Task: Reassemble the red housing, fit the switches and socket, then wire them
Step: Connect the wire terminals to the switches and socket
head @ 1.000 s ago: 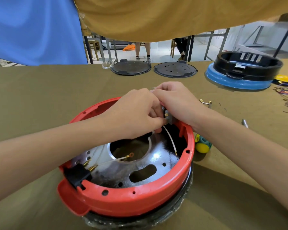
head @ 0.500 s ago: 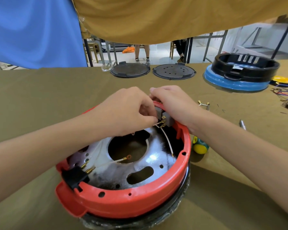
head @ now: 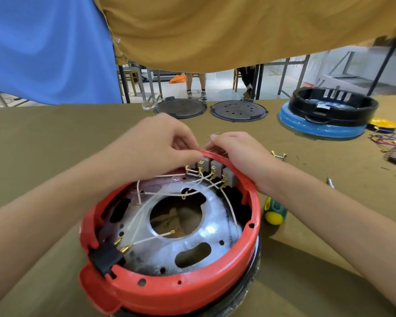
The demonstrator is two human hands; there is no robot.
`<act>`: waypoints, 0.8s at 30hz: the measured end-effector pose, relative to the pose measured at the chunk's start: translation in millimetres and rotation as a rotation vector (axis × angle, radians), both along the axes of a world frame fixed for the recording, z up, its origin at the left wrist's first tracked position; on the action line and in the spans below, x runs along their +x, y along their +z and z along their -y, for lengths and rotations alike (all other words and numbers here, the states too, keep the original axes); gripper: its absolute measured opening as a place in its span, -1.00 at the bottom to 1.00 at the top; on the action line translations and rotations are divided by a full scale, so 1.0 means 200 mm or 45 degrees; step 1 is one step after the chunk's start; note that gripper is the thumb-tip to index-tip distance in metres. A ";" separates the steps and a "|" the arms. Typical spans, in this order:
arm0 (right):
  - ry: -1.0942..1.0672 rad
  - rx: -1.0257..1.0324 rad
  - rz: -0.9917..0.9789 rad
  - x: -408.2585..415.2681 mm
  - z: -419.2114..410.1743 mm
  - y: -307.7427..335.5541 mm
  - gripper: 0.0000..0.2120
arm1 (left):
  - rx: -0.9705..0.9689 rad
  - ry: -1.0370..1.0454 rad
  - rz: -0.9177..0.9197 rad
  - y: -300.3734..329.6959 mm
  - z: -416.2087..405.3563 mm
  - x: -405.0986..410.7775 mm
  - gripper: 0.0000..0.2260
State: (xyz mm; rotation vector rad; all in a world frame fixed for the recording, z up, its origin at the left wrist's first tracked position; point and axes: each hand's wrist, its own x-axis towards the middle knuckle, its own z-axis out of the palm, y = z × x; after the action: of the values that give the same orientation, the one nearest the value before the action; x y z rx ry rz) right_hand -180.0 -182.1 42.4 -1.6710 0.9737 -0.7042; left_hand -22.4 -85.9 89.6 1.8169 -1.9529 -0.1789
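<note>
The round red housing (head: pixel 174 291) lies open side up on the table, with a metal plate (head: pixel 215 232) inside it. Three grey switches (head: pixel 215 167) sit side by side in its far rim, and white wires (head: pixel 160 193) run from their brass tabs across the plate. A black socket (head: pixel 106 257) with brass pins sits in the near-left rim. My left hand (head: pixel 160 143) hovers at the far rim, fingertips pinching a thin wire just left of the switches. My right hand (head: pixel 236 152) rests on the rim behind the switches and pinches a thin wire end.
A screwdriver with a yellow-green handle (head: pixel 275 212) lies right of the housing. Two dark round plates (head: pixel 181 108) (head: pixel 238 110) and a black ring on a blue base (head: pixel 329 110) stand at the back. Loose coloured wires (head: pixel 391 143), a metal clip (head: pixel 278 154) and a small bit (head: pixel 330 181) lie at right.
Both hands drew back from inside the housing to its far rim, uncovering the switches and their wires. The view has shifted a little over the housing.
</note>
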 end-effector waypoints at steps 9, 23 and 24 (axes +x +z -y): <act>0.027 -0.434 -0.949 -0.28 0.33 0.06 -0.80 | 0.363 0.024 -0.069 -0.04 0.05 0.26 -0.89; -0.022 -1.262 -0.984 -0.29 0.40 -0.06 -0.82 | 0.358 0.029 -0.121 -0.03 0.09 0.34 -0.91; -0.047 -1.313 -0.857 -0.28 0.38 -0.05 -0.83 | 0.358 0.030 -0.121 -0.03 0.09 0.34 -0.90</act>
State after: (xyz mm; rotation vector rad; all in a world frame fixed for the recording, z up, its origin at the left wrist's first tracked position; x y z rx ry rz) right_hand -236.0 -258.1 31.8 -2.9269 1.1799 -0.7282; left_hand 45.6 -103.5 83.6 1.9632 -1.9164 -0.5465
